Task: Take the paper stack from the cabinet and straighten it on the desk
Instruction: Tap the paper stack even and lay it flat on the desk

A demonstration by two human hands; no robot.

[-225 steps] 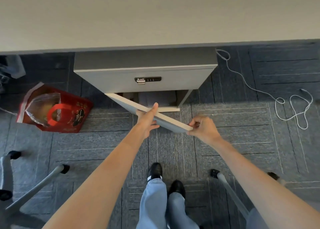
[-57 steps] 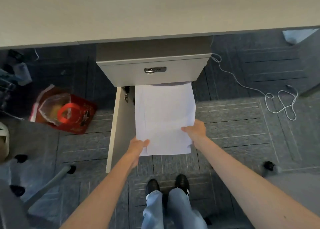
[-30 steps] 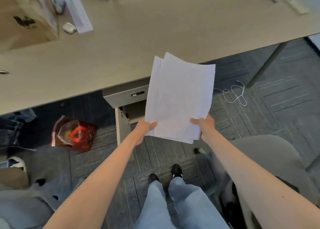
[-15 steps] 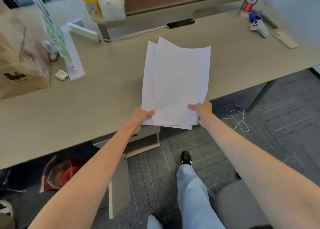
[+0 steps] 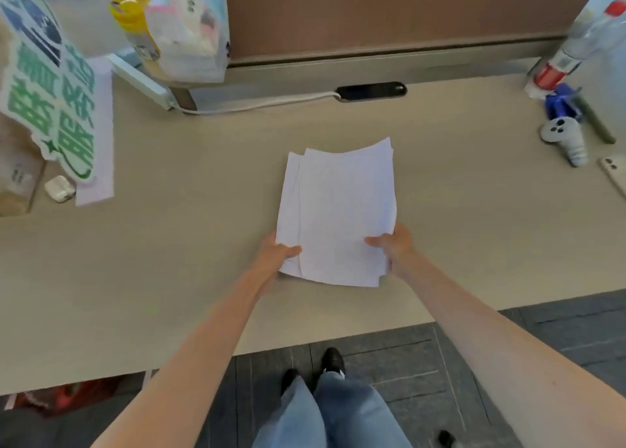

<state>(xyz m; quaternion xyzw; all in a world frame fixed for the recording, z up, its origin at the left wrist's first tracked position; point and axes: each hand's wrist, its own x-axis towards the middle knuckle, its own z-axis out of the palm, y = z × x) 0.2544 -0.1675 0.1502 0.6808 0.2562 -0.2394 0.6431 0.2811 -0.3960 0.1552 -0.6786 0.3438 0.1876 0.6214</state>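
A stack of white paper sheets [image 5: 340, 210] is over the middle of the beige desk [image 5: 169, 261], its sheets fanned out of line, with one sheet poking out on the left. My left hand [image 5: 276, 252] grips the stack's near left corner, thumb on top. My right hand [image 5: 393, 242] grips the near right corner the same way. The far edge curls slightly upward. I cannot tell whether the stack rests on the desk or hovers just above it. The cabinet is hidden under the desk.
A green-lettered sign [image 5: 50, 84] and white earbud case [image 5: 60, 189] sit at the left. A power strip [image 5: 140, 81] and its cable lie at the back. A game controller [image 5: 564, 139], bottle [image 5: 572, 47] and phone [image 5: 614, 174] are at the right. A brown partition [image 5: 389, 10] closes the far side.
I pulled the paper stack out of the cabinet, raised it and carried it forward over the desk. The view rose from the floor to the desktop, and the stack is now lower, near the desk surface.
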